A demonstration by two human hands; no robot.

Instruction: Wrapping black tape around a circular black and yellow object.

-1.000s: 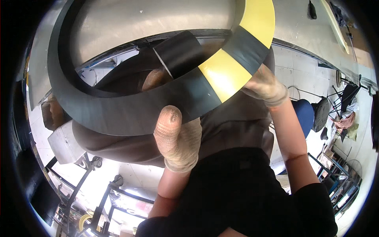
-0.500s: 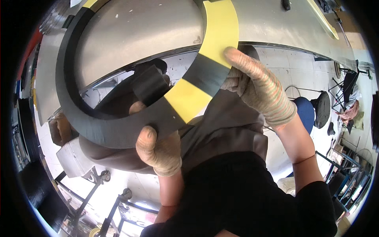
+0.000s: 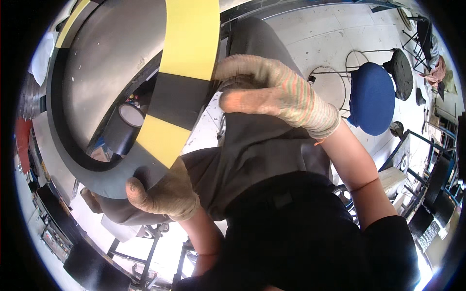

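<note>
A large curved ring (image 3: pixel 104 182), dark grey with yellow and black bands, tilts up in front of me and runs out of the top of the view. My left hand (image 3: pixel 167 194), in a knitted glove, is closed on its near lower part, thumb on the face, other fingers hidden behind. Inside the ring, by its inner edge, is a dark roll (image 3: pixel 121 133) with a pale round end, like tape; what holds it is hidden. My gloved right hand (image 3: pixel 276 92) is just beside the outer edge at the black band (image 3: pixel 178 97), digits parted and slightly blurred, apparently holding nothing.
A metal-topped table (image 3: pixel 114 53) lies beyond and behind the ring. To the right stand a blue round stool (image 3: pixel 373 98) and a dark seat (image 3: pixel 401 72). Dark metal frames (image 3: pixel 141 257) stand on the floor at lower left, and a rack (image 3: pixel 417 169) at right.
The ring has swung left and tilted more steeply, with my left hand moving left on it. My right hand has let go of the ring's edge. The roll's pale end now shows.
</note>
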